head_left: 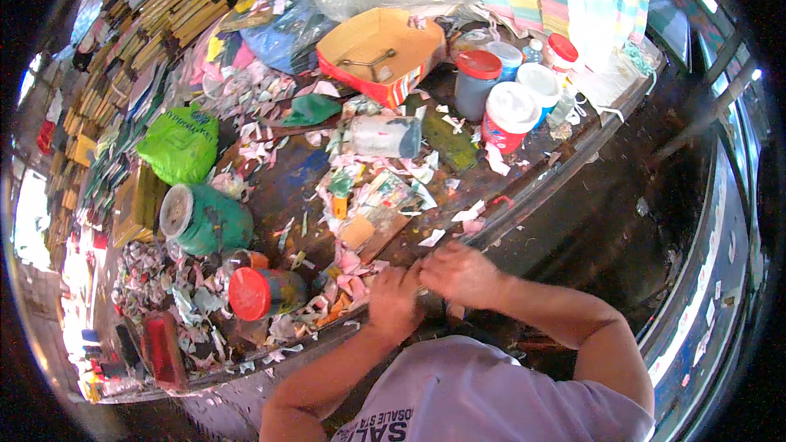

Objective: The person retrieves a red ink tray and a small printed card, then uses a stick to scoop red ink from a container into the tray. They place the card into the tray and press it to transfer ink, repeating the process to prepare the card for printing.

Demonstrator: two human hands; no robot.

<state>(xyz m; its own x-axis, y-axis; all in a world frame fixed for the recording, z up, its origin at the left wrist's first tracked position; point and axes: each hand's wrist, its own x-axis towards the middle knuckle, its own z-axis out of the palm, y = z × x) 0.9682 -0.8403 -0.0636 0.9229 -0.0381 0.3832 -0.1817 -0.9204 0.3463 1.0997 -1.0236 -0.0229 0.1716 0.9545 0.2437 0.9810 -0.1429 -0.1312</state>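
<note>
One green bag [182, 147], one green jar [219, 223], then one red-lidded jar [260, 293]. Paper scraps [354, 282] lie on the table [485, 183], beside the left hand [395, 301]. Both hands are together at its edge, right hand [463, 276] included; whether they grip anything, I cannot tell. Five tubs [509, 119] stand right.

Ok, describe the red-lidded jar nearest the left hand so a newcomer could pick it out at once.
On the littered table, find the left hand at the near edge. Left of it is the jar; its round red lid sets it apart from the pale-topped green container beyond it.
</note>
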